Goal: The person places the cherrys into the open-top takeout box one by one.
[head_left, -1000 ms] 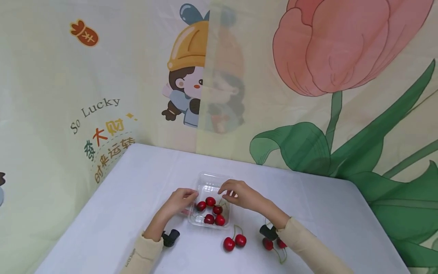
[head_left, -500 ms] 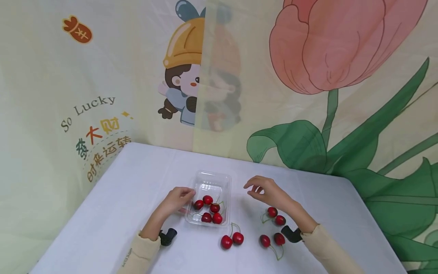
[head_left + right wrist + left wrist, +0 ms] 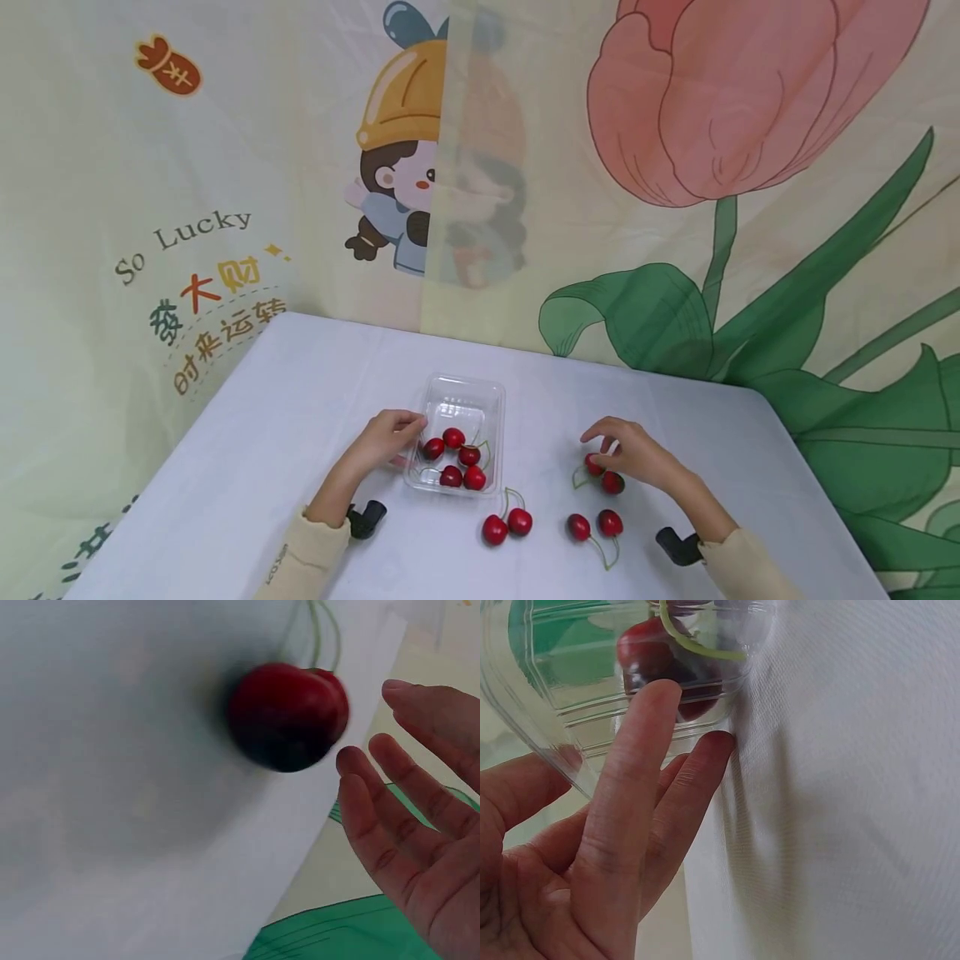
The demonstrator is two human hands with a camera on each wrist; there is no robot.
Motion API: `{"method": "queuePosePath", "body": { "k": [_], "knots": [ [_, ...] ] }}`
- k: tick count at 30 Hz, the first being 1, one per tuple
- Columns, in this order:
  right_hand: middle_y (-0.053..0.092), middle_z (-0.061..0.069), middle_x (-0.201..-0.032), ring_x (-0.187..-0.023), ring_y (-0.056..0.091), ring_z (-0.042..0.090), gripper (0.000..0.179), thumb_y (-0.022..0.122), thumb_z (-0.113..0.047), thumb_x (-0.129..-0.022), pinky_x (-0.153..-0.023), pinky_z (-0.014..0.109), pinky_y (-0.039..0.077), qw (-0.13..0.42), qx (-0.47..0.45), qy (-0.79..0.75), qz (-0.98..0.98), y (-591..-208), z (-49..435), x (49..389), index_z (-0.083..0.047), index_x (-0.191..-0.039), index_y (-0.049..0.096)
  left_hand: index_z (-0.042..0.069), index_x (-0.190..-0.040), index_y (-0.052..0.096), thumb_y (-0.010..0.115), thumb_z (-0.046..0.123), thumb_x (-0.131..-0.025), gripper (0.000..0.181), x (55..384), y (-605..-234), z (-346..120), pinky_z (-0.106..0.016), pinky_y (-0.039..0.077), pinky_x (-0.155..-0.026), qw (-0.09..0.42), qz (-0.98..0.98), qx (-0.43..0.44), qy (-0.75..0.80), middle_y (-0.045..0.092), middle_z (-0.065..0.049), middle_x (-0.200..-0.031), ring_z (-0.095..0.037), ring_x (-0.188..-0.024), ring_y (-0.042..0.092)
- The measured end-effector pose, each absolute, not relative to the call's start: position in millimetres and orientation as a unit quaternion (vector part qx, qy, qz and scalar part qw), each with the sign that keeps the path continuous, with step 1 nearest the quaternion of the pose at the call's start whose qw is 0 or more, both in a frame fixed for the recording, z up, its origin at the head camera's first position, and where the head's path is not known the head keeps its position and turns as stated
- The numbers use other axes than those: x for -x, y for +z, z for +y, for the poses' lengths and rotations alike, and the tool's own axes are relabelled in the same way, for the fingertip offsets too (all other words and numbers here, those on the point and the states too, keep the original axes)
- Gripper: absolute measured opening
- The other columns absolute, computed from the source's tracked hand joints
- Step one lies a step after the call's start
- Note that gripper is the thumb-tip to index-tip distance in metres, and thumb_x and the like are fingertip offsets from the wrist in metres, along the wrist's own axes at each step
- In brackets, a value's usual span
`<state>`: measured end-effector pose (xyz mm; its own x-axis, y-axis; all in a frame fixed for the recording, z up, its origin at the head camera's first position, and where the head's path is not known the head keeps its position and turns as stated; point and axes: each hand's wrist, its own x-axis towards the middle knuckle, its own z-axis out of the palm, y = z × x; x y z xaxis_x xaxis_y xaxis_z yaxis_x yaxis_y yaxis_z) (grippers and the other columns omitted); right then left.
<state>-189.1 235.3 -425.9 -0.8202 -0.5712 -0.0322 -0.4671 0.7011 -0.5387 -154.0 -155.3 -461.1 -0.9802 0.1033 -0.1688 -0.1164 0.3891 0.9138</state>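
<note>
A clear plastic container (image 3: 467,390) stands on the table with several red cherries (image 3: 453,437) inside. At its left side, my left hand (image 3: 390,435) pinches the wall, thumb at the rim and fingers along the outside in the left wrist view. My right hand (image 3: 633,452) hovers at the back pair of cherries (image 3: 613,482) on the right, overlapping one of them in the head view. Its fingers are apart and loosely bent, with nothing held. In the right wrist view a dark red cherry (image 3: 281,716) with green stems lies just beyond the fingertips.
Two more stemmed pairs lie on the white tablecloth (image 3: 337,367): cherries (image 3: 495,530) in front of the container and cherries (image 3: 578,527) farther right. Dark wrist cameras (image 3: 678,547) sit on both wrists. A printed curtain (image 3: 487,167) hangs behind the table.
My right hand has moved right from over the container to the back-right cherries, which its arm covered at first. My left hand stays at the container's side.
</note>
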Motion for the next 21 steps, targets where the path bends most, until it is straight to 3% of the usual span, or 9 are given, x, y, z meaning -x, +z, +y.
{"method": "queuePosePath", "body": {
  "k": [9,21],
  "knots": [
    [0.064,0.011,-0.103,-0.082,0.060,0.021,0.030,0.077,-0.003,-0.080,-0.062,0.017,0.054,0.136,0.261,-0.261,0.919,-444,244,191,0.001,-0.109,0.067,-0.010,-0.124,0.059,0.055,0.018,-0.100,0.037,156,-465,-155,-0.034,0.061,-0.059,0.099,0.825,0.000,0.557,0.062,-0.028,-0.121,-0.032,-0.100,0.065],
    [0.066,0.008,-0.097,-0.079,0.060,0.017,0.028,0.077,-0.002,-0.080,-0.062,0.018,0.054,0.117,0.260,-0.267,0.921,-447,245,192,0.002,-0.106,0.069,-0.009,-0.125,0.059,0.055,0.019,-0.100,0.038,156,-466,-156,-0.034,0.061,-0.059,0.097,0.828,0.003,0.552,0.063,-0.026,-0.120,-0.031,-0.100,0.065]
  ]
}}
